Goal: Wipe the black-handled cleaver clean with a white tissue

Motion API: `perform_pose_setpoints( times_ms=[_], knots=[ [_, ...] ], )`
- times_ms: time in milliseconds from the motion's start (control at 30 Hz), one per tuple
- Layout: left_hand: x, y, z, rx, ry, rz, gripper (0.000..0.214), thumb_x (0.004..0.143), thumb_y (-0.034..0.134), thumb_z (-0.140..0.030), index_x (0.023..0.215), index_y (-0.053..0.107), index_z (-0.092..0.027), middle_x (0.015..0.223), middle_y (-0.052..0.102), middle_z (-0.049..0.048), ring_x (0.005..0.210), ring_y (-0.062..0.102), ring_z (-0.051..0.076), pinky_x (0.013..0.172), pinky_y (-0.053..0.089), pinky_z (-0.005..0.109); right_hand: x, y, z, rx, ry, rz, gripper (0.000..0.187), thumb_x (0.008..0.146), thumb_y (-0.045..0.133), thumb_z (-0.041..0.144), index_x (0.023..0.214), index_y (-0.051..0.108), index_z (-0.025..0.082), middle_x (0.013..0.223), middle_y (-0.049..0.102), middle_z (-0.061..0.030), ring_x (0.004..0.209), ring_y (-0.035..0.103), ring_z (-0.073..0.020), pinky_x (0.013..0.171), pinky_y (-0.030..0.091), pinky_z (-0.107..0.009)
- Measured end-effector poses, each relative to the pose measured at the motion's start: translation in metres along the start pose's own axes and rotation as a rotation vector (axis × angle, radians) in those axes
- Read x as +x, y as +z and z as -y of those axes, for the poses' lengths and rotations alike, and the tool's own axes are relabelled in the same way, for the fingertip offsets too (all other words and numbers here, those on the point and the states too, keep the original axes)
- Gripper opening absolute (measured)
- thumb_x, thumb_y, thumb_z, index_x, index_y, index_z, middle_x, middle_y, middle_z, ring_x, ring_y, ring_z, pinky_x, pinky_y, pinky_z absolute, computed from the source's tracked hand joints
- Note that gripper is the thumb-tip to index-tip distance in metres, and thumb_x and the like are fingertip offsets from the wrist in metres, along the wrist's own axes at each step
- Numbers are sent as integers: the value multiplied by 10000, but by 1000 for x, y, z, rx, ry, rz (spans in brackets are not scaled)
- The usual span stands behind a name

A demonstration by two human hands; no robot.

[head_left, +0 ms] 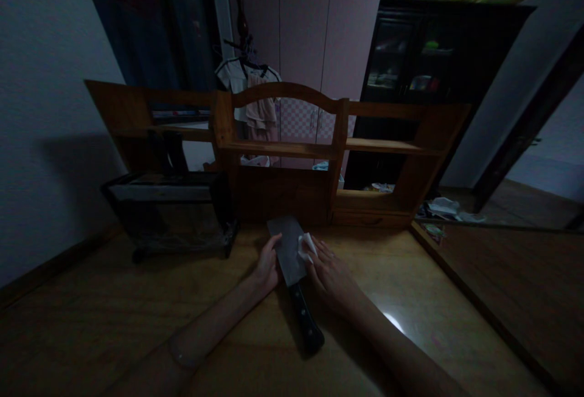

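Note:
A cleaver (288, 248) with a broad grey blade and a black riveted handle is held over the wooden table, its handle pointing toward me. My left hand (269, 263) grips the blade's left edge, with the thumb on the upper face and the other fingers hidden beneath. On the right side of the blade, my right hand (327, 269) presses a folded white tissue (307, 247) against the metal. Its fingers are bent over the tissue, and the far fingertips reach past the blade's edge.
A black knife block (173, 217) with dark handles sticking up stands at the left on the table (219, 336). Behind the cleaver, a wooden shelf rack (283, 155) spans the table's far side. The table's raised right edge (474, 300) borders a brown floor.

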State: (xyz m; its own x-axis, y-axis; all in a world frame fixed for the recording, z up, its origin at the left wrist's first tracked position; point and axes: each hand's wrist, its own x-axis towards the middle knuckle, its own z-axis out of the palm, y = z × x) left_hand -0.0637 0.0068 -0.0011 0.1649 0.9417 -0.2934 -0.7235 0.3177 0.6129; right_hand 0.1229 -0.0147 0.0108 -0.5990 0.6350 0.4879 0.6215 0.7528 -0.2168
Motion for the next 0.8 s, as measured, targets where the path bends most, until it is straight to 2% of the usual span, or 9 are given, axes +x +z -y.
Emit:
perform_pose_setpoints(
  times_ms=[167,267,367,467,600,700,800],
  knots=[
    [0,-1,0,23,-16,29,381,915,497,-378,1108,645,-84,926,744,135,841,722,257,829,556,364,-2,8,-8,-27,83,-38,474,1014,319,296,1467,380,169,1482,438,-117,1398,366,-245,1151,341,-495],
    [0,-1,1,21,-23,55,392,915,495,-379,1109,644,-73,966,740,153,895,716,274,854,549,381,-3,9,-12,-31,97,-82,462,1017,310,286,1458,396,176,1494,424,-107,1412,339,-246,1157,326,-504],
    [-1,1,1,-8,-15,60,376,917,486,-364,1093,646,-72,962,742,151,875,719,261,855,547,374,-2,2,-10,-17,75,-107,479,1017,316,287,1486,345,192,1515,389,-95,1430,298,-242,1169,302,-514],
    [-2,2,0,-19,-14,50,361,916,476,-354,1060,654,-76,923,747,140,796,723,243,814,554,357,-1,-9,1,35,-9,-25,500,1023,315,277,1516,269,208,1545,337,-70,1448,253,-211,1192,269,-478],
    [-7,2,-1,24,-68,19,365,905,486,-398,950,666,-84,773,736,132,655,703,245,676,558,341,-1,-18,19,105,-124,111,494,1028,318,294,1516,269,234,1555,315,-47,1450,248,-191,1194,272,-440],
    [-8,2,-1,37,-81,-59,318,891,524,-414,853,648,-124,586,674,63,525,656,212,588,536,302,-2,-19,25,134,-201,184,490,1028,318,295,1513,272,237,1563,296,-40,1451,241,-181,1196,266,-425],
    [-7,3,-1,26,-60,-102,273,884,547,-409,808,621,-157,504,617,14,471,624,188,565,530,282,-2,-17,26,141,-216,198,482,1027,323,285,1505,298,230,1566,288,-40,1452,236,-179,1201,256,-407]
  ],
)
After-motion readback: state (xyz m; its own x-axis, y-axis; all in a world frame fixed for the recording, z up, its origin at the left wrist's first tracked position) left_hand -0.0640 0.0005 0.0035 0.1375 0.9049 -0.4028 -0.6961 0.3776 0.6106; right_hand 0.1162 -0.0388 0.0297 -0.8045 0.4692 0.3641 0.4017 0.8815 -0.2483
